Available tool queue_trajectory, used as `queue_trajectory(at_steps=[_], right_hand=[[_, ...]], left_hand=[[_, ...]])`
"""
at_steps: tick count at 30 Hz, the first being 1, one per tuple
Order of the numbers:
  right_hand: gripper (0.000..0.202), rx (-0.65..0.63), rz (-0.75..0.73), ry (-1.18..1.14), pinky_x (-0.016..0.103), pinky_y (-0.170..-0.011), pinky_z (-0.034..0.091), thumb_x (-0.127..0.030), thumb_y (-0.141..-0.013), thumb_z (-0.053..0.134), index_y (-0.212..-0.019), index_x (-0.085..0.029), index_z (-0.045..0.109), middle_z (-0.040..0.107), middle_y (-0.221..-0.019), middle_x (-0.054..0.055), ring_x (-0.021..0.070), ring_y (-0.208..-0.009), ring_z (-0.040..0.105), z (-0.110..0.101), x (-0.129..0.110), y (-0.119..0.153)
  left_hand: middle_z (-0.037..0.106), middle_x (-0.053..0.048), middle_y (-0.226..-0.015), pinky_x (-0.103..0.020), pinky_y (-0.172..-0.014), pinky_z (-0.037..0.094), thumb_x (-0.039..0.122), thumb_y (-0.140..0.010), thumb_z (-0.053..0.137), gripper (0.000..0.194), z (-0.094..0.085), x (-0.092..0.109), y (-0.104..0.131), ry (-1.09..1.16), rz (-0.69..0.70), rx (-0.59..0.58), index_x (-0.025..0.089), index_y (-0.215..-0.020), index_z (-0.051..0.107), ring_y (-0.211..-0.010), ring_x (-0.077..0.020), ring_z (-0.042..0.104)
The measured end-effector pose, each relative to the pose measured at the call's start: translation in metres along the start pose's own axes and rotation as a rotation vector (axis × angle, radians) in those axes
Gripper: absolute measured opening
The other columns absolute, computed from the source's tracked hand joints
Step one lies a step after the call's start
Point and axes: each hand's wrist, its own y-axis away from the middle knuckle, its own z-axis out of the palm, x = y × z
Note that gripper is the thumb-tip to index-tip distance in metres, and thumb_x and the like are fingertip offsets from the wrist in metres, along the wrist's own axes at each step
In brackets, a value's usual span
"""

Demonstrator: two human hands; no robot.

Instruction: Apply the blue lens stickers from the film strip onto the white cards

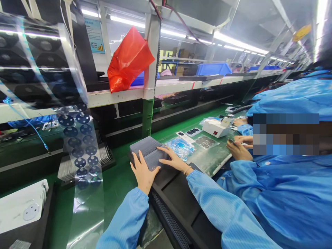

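- Green bench [119, 180] runs under both hands, a co-worker's sleeve [280, 193] just right of them.
- Grey stack [149, 152] sits between the hands, on a black tray [178, 197].
- Left hand [142, 173] presses flat, fingers spread, against the stack's near side.
- Right hand [173, 159] lies open on top.

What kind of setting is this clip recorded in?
Most likely an electronics assembly line: a long green conveyor belt, co-workers in blue cleanroom smocks, and both hands, left hand and right hand, on a stack of grey plates.
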Motion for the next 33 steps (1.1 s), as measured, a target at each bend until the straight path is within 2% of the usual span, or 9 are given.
queue_trajectory(at_steps=[3,6,9,13,15,19,22,27,33], right_hand=[[0.079,-0.039,-0.034,0.094,0.051,-0.115,0.021,-0.050,-0.070,0.076,-0.139,-0.028,0.046,0.036,-0.147,0.011,0.0318,-0.143,0.022,-0.004,-0.001,0.002],[0.077,0.012,-0.058,0.127,0.051,-0.115,0.023,-0.053,-0.070,0.076,-0.137,-0.028,0.049,0.037,-0.147,0.011,0.0319,-0.142,0.022,-0.006,0.001,0.002],[0.077,0.010,-0.073,0.118,0.050,-0.115,0.022,-0.053,-0.071,0.076,-0.138,-0.028,0.047,0.035,-0.148,0.011,0.0310,-0.143,0.022,-0.004,0.004,0.003],[0.083,-0.053,-0.071,0.103,0.051,-0.116,0.019,-0.050,-0.073,0.074,-0.144,-0.027,0.037,0.029,-0.150,0.013,0.0305,-0.144,0.019,-0.001,0.009,0.005],[0.087,-0.066,-0.066,0.126,0.051,-0.117,0.016,-0.047,-0.072,0.076,-0.145,-0.026,0.033,0.019,-0.154,0.013,0.0315,-0.146,0.010,0.001,0.010,0.006],[0.101,-0.056,-0.069,0.231,0.053,-0.117,0.013,-0.039,-0.067,0.080,-0.150,-0.028,0.022,-0.010,-0.159,0.010,0.0353,-0.146,-0.004,0.004,0.009,0.008],[0.104,-0.033,-0.101,0.299,0.054,-0.117,0.012,-0.040,-0.067,0.081,-0.150,-0.031,0.020,-0.020,-0.158,0.008,0.0366,-0.145,-0.008,0.005,0.007,0.009],[0.113,-0.037,-0.059,0.243,0.054,-0.117,0.014,-0.049,-0.060,0.086,-0.150,-0.033,0.019,-0.014,-0.159,0.009,0.0366,-0.146,-0.002,0.012,0.006,0.009],[0.104,0.055,-0.020,0.261,0.050,-0.117,0.020,-0.043,-0.061,0.087,-0.147,-0.032,0.029,0.002,-0.158,0.012,0.0342,-0.146,0.008,0.017,0.009,0.011]], left_hand=[[0.013,-0.027,-0.157,-0.056,-0.114,0.019,0.052,-0.074,0.068,0.104,-0.002,0.001,-0.001,0.041,0.010,-0.043,0.014,-0.150,0.008,-0.145,-0.0350,0.019],[0.014,-0.022,-0.159,-0.057,-0.114,0.023,0.048,-0.078,0.065,0.103,-0.002,0.002,0.000,0.102,0.014,-0.050,0.017,-0.151,0.000,-0.145,-0.0346,0.021],[0.008,-0.021,-0.160,-0.059,-0.114,0.020,0.047,-0.078,0.065,0.105,-0.001,0.002,0.001,0.148,-0.005,-0.058,0.018,-0.151,-0.005,-0.146,-0.0350,0.015],[0.002,-0.024,-0.159,-0.059,-0.115,0.015,0.048,-0.075,0.068,0.112,0.000,0.001,0.002,0.212,-0.045,-0.096,0.016,-0.150,-0.008,-0.147,-0.0346,0.004],[0.000,-0.024,-0.160,-0.059,-0.116,0.012,0.047,-0.073,0.071,0.117,-0.001,-0.001,0.004,0.253,-0.041,-0.116,0.017,-0.150,-0.012,-0.148,-0.0331,-0.002],[-0.010,-0.024,-0.159,-0.056,-0.117,0.004,0.045,-0.067,0.075,0.128,0.000,-0.008,0.007,0.298,-0.053,-0.140,0.015,-0.148,-0.019,-0.146,-0.0313,-0.013],[-0.012,-0.027,-0.158,-0.056,-0.117,0.001,0.048,-0.063,0.075,0.130,0.002,-0.013,0.008,0.273,-0.110,-0.174,0.011,-0.149,-0.015,-0.144,-0.0340,-0.016],[-0.002,-0.032,-0.156,-0.056,-0.117,0.003,0.063,-0.063,0.069,0.124,0.003,-0.015,0.003,0.144,-0.116,-0.202,0.000,-0.148,0.003,-0.145,-0.0397,-0.007],[0.006,-0.038,-0.153,-0.055,-0.117,0.012,0.070,-0.067,0.063,0.122,0.004,-0.012,0.001,0.061,-0.104,-0.178,-0.009,-0.145,0.012,-0.145,-0.0436,0.004]])
